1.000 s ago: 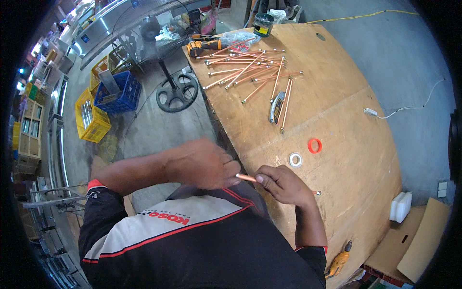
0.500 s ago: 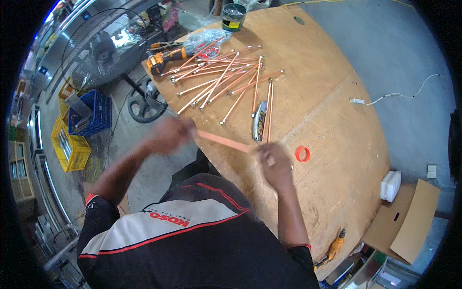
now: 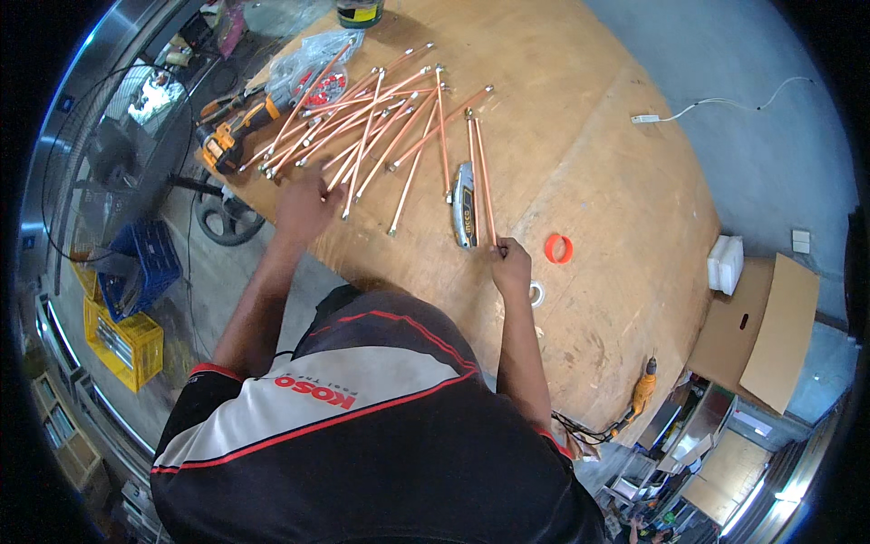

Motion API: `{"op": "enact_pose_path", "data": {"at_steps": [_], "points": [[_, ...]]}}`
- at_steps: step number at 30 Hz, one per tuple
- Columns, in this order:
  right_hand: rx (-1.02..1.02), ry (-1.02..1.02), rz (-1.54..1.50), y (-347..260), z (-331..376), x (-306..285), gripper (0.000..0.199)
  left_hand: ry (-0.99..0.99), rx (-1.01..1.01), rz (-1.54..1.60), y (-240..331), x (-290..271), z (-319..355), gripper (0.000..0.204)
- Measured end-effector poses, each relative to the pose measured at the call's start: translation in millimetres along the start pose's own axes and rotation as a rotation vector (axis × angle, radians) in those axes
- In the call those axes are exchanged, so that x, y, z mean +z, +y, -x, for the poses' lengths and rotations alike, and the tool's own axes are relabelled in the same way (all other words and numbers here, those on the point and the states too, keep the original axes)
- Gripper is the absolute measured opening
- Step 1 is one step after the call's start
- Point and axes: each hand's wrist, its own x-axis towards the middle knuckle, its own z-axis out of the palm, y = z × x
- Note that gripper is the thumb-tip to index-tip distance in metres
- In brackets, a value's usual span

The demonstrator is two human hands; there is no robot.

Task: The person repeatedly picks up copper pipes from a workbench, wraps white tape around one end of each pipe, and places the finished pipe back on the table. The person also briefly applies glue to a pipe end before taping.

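Many thin copper tubes (image 3: 385, 136) with metal end fittings lie criss-crossed in a loose pile on the wooden table (image 3: 598, 263). My left hand (image 3: 308, 207) is at the pile's near left edge, its fingers curled around the near end of a tube. Apart from the pile, two copper tubes (image 3: 485, 177) lie almost side by side, and my right hand (image 3: 513, 265) pinches the near end of one. Just left of that pair rests a grey utility knife (image 3: 465, 207). An orange-red ring (image 3: 558, 248) and a white tape roll (image 3: 536, 294) are close to my right hand.
An orange-black power tool (image 3: 237, 131) and a plastic bag of red-and-white parts (image 3: 322, 86) sit at the far left. A dark bucket (image 3: 360, 13) stands at the far edge. An orange drill (image 3: 642, 392) lies near right, beside an open cardboard box (image 3: 748, 331).
The tube stretched between my hands is no longer held there. My left hand has moved away to the pile; my right is now at the pair's near end. The view has shifted.
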Motion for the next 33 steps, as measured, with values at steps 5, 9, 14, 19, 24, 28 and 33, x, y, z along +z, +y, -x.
{"op": "enact_pose_path", "data": {"at_steps": [5,9,14,19,24,28,33], "points": [[-0.046,-0.001,-0.169,-37,24,-54,0.023,0.009,0.729,0.075,82,7,21,0.040],[-0.288,-0.143,-0.066,-120,78,-126,0.023,-0.120,1.129,0.066,145,-5,16,0.037],[-0.243,0.003,-0.316,-127,109,-138,0.021,-0.577,1.013,0.095,147,15,21,0.033],[-0.056,-0.130,-0.450,-121,104,-110,0.022,-0.518,1.026,-0.030,154,19,51,0.032],[-0.131,-0.136,-0.658,-112,101,-105,0.028,-0.517,0.744,0.159,147,15,65,0.042],[-0.073,-0.187,-0.782,-106,101,-104,0.024,-0.510,0.738,0.199,136,18,70,0.051],[-0.167,-0.254,-0.856,-93,103,-96,0.017,-0.495,0.681,0.426,158,11,93,0.049]]}}
